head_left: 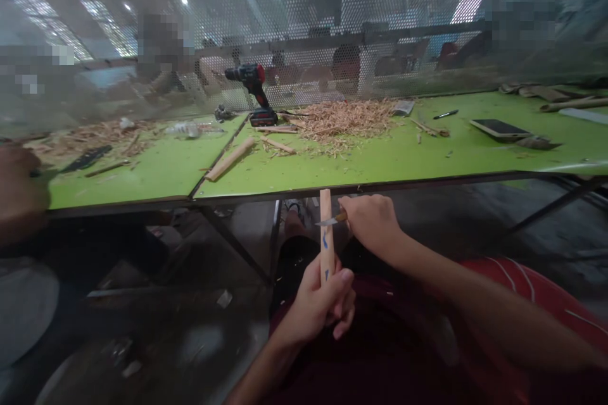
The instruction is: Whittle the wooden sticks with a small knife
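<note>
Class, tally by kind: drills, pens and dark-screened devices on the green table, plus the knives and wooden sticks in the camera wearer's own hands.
Drill: 1
Pen: 1
Dark-screened device: 1
Knife, in the right hand: 1
Wooden stick, in the left hand: 1
Total: 5

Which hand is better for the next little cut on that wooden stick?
Probably the right hand: it grips the knife, which lies across the wooden stick. The left hand holds the stick's lower part, so it seems better for steadying.
</note>
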`<state>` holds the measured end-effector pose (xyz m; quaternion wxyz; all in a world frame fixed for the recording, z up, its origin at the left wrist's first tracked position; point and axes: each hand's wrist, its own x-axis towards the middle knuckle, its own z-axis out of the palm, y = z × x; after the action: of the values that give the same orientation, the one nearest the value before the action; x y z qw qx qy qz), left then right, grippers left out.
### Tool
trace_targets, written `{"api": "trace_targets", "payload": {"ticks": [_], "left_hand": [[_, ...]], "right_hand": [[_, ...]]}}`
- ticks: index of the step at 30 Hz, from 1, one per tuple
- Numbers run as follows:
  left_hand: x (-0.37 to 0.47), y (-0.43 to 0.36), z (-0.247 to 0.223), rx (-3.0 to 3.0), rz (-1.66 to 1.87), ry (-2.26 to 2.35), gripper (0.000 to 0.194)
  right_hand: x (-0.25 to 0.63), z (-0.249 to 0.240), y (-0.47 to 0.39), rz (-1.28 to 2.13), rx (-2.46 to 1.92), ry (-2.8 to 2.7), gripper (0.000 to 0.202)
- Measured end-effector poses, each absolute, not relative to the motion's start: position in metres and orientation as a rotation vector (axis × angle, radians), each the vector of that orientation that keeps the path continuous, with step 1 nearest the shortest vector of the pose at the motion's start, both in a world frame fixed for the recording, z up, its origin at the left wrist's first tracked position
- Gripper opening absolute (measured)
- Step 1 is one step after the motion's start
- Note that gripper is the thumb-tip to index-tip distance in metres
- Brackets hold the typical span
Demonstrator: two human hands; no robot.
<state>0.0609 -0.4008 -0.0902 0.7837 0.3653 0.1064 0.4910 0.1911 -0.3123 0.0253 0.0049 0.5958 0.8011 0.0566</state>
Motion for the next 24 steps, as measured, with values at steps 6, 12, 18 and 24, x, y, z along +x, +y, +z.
{"api": "trace_targets", "payload": {"ticks": [6,12,18,24], "left_hand": [[0.058,-0.399,-0.090,0.783,1.091,0.370,0.039],[0.062,-0.413,-0.095,0.913,0.814,0.395,0.040],[0.066,-0.403,-0.078,0.760,1.092,0.532,0.054],[0.063,-0.397,-0.073,0.690,1.200,0.626,0.058]], "right_hand": [[0.189,0.016,-0.301,0.232,1.845,2.577,0.032],[0.213,0.022,-0.251,-0.074,2.324,2.666,0.027],[0.253,0.037,-0.219,-0.608,2.531,2.670,0.058],[0.241,0.042,-0.284,-2.551,1.664,2.600,0.048]]}}
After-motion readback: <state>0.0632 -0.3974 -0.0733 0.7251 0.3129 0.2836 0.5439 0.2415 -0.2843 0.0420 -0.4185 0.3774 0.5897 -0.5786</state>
